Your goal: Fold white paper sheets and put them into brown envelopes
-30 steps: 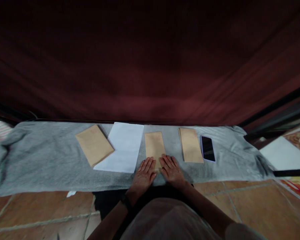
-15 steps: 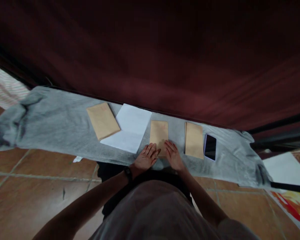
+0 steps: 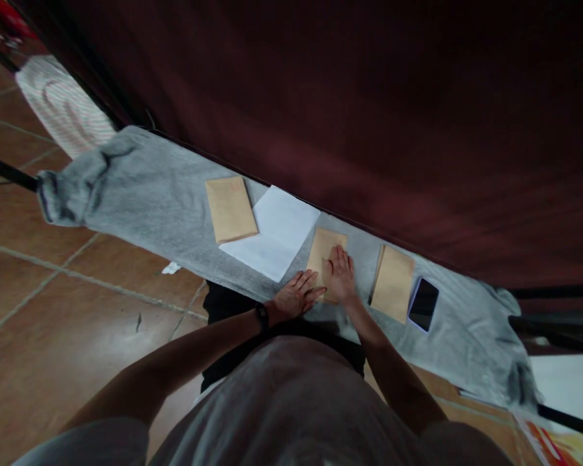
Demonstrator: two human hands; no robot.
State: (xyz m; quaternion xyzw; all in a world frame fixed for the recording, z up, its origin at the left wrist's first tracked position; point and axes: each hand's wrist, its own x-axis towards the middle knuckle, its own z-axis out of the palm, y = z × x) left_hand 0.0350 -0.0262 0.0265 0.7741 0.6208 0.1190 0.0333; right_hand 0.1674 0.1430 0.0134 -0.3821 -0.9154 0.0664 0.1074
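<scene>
A brown paper envelope (image 3: 319, 249) lies flat on the grey cloth in front of my body. My left hand (image 3: 295, 294) rests with fingers spread at its lower left edge. On the envelope's right half lies my right hand (image 3: 341, 275), palm down, fingers stretched toward the far edge. Neither hand grips anything. To the left, a sheet of white paper (image 3: 285, 230) with a fold across it is partly covered by more brown envelopes (image 3: 232, 210). Right of my hands is another small pile of brown envelopes (image 3: 393, 285).
A phone (image 3: 423, 304) with a dark screen lies right of the right-hand pile. The grey cloth (image 3: 150, 188) covers a long narrow surface. A dark red curtain (image 3: 320, 116) hangs along its far side. Tiled floor (image 3: 43, 323) shows below, with a white scrap (image 3: 171, 267) on it.
My right hand has slid forward up the envelope, away from my body. My left hand stays near its lower left edge. The whole view has turned, so the surface now slants more.
</scene>
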